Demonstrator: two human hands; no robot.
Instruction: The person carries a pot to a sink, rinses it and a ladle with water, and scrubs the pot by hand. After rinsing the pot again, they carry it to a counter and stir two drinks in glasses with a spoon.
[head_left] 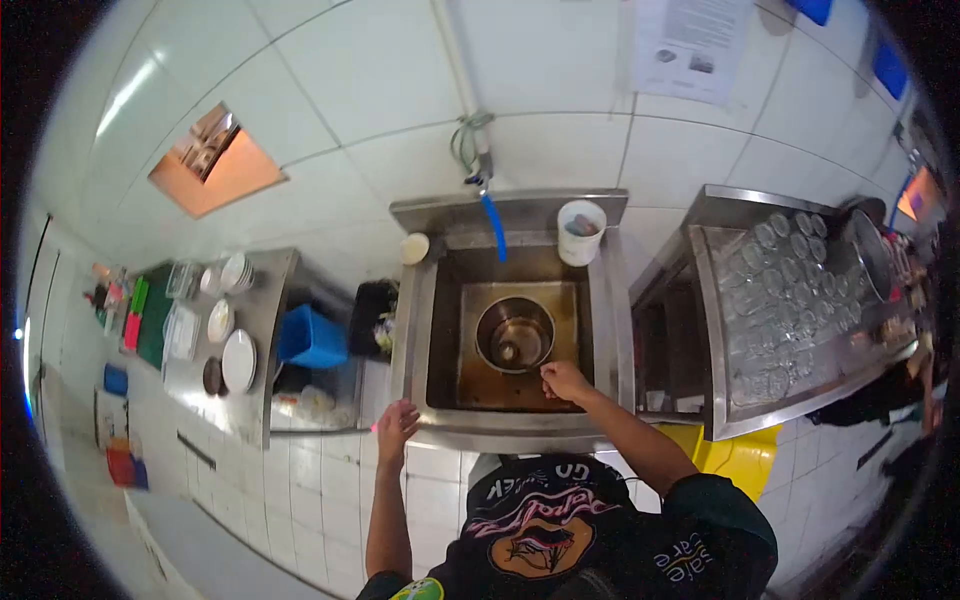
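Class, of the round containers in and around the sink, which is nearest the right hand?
The metal pot in the sink, its rim close to the right hand; the white bucket and cream bowl sit farther off, by the back corners.

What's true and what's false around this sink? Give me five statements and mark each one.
1. The right hand is nearer the pot than the left hand is. True.
2. The pot stands on the floor. False: it is in the sink.
3. A blue hose hangs over the sink. True.
4. The left hand is inside the pot. False: it is apart from the pot.
5. Clear glasses are to the sink's right. True.
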